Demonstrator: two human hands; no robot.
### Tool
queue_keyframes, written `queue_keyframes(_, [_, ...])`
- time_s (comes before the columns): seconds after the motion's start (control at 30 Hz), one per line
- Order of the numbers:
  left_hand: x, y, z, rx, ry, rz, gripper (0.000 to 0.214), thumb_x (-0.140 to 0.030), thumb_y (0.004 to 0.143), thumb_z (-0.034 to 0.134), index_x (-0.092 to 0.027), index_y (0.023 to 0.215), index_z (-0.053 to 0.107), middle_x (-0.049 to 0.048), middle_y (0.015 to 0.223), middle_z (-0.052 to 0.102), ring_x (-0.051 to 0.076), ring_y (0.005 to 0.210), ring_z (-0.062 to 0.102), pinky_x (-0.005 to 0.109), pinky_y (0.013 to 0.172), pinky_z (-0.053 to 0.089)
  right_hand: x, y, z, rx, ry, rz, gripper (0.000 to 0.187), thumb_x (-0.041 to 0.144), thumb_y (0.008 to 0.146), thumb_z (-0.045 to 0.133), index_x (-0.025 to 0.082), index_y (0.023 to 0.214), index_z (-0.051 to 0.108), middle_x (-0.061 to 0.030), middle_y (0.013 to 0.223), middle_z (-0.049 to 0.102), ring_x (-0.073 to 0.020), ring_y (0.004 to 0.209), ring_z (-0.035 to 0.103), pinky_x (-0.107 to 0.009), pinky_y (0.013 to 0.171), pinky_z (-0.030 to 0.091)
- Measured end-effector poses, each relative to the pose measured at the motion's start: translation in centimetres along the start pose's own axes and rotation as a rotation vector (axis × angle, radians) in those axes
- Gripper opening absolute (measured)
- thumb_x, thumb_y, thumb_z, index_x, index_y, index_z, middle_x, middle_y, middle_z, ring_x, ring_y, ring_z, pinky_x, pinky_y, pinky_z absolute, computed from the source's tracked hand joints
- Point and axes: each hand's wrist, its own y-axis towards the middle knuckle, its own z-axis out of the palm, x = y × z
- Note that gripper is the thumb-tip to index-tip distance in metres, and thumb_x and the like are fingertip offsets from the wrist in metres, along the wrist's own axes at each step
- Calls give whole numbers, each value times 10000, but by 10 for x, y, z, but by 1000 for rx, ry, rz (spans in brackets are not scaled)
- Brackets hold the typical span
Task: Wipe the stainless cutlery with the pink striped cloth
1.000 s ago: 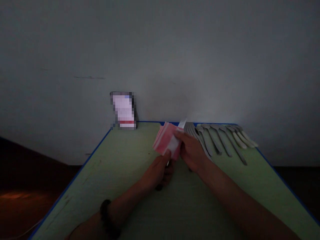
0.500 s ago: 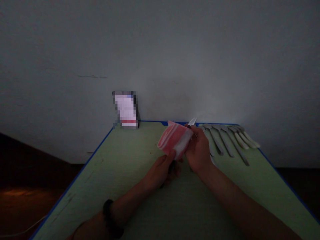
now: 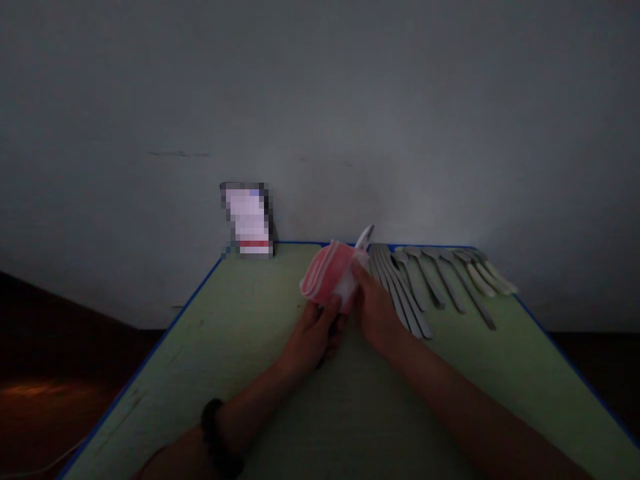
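My left hand is closed around the dark handle of a knife, whose pale blade tip sticks out past a red and white cloth. My right hand pinches the cloth wrapped around the blade. Both hands hover over the green table, just left of a row of cutlery.
Several metal spoons and forks lie side by side at the table's far right by the wall. A blurred-out card-like object leans against the wall at the far left corner. The table has a blue rim; dark floor lies to its left.
The cloth and both hands shifted right along the blade, then came back left. More of the cutlery row shows again.
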Motion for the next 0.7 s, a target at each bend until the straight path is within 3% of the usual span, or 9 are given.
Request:
queue_keyframes(0.1, [1, 1, 0, 26, 14, 22, 359, -548, 798, 529, -213, 851, 411, -102, 523, 411, 35, 330, 297, 133, 302, 250, -5, -5, 2, -14, -18, 91, 362, 541, 752, 573, 181, 739, 609, 5, 643, 581, -119, 555, 488, -259, 536, 367])
queue_keyframes(0.23, [2, 0, 0, 93, 75, 24, 354, -549, 806, 517, -216, 890, 430, -99, 524, 444, 39, 312, 298, 139, 286, 243, -4, -7, 3, -102, 22, 64, 373, 555, 728, 601, 184, 760, 601, 22, 620, 549, -97, 507, 436, -236, 483, 328])
queue_keyframes(0.43, [1, 0, -5, 202, 252, -16, 492, -591, 866, 359, -172, 632, 467, -71, 429, 383, 45, 297, 308, 156, 282, 223, 1, -10, 1, -160, -201, -53, 452, 609, 768, 516, 185, 614, 489, 56, 481, 414, -73, 408, 331, -220, 398, 239])
queue_keyframes(0.7, [-2, -8, -4, 362, 94, -146, 438, -597, 855, 399, -194, 682, 405, -100, 484, 283, 45, 366, 231, 152, 335, 196, 31, 1, -12, -266, -415, -232, 514, 645, 797, 443, 200, 544, 393, 48, 451, 377, -74, 402, 311, -221, 375, 201])
